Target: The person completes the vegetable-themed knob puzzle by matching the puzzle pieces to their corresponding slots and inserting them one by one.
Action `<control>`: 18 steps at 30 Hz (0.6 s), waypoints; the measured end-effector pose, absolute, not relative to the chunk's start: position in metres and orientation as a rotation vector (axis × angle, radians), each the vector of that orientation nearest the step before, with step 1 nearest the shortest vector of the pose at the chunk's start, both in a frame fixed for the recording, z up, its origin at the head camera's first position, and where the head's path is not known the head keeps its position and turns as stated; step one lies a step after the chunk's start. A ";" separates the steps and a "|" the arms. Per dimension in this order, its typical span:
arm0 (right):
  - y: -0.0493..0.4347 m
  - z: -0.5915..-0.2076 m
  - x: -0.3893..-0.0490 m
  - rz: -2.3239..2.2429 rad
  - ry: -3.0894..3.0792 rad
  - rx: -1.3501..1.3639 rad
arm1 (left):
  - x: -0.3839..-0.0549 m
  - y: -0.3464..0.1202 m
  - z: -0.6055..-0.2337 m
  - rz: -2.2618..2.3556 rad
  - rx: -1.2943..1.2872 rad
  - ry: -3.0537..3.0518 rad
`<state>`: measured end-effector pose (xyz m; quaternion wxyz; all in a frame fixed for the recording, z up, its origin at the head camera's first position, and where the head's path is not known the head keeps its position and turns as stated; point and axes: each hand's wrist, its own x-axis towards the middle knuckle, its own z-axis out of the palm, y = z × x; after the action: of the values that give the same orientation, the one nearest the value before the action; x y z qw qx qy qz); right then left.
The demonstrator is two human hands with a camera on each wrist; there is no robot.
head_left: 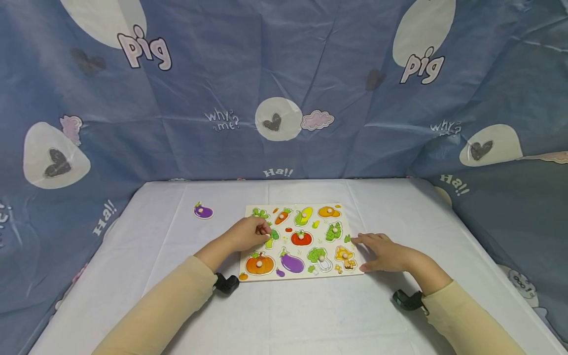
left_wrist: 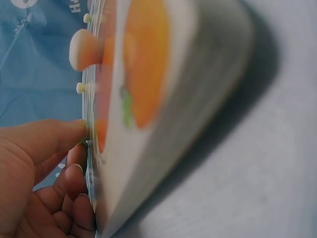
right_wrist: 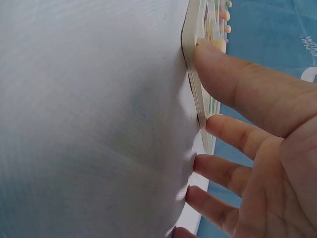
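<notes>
A white wooden puzzle board (head_left: 277, 272) with vegetable pieces lies flat on the table. My left hand (head_left: 250, 234) is over its left side, thumb and forefinger pinching at the broccoli piece (head_left: 273, 235); its knob is hidden by the fingertips. In the left wrist view the thumb (left_wrist: 59, 136) meets the forefinger at the board's face. My right hand (head_left: 385, 254) rests at the board's right edge, fingers spread, the thumb (right_wrist: 223, 67) touching that edge. An eggplant piece (head_left: 203, 211) lies off the board to the far left. The board's eggplant spot (head_left: 292, 261) shows a knobless picture.
Around the broccoli sit a pumpkin piece (head_left: 259, 264), tomato piece (head_left: 301, 238), carrot piece (head_left: 282, 216) and corn piece (head_left: 303, 216), among several others with knobs. A white cloth (head_left: 319, 315) covers the table. Behind hangs a blue printed curtain (head_left: 239, 79).
</notes>
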<state>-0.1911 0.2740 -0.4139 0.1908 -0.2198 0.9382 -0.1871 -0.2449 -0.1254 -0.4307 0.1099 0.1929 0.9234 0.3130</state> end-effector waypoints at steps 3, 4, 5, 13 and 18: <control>0.273 -0.413 -0.191 -0.523 2.639 -0.618 | -0.244 -0.125 -0.430 0.920 0.554 2.716; 0.273 -0.413 -0.191 -0.525 2.639 -0.617 | -0.244 -0.125 -0.430 0.922 0.551 2.716; 0.273 -0.413 -0.191 -0.525 2.639 -0.617 | -0.244 -0.125 -0.430 0.925 0.545 2.714; 0.274 -0.414 -0.192 -0.523 2.634 -0.611 | -0.244 -0.125 -0.431 0.938 0.537 2.721; 0.274 -0.414 -0.192 -0.528 2.629 -0.612 | -0.243 -0.127 -0.431 0.959 0.540 2.730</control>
<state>-0.1918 0.2738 -0.4142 0.1941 -0.2183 0.9377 -0.1883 -0.2434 -0.1267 -0.4309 0.0986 0.1827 0.9230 0.3241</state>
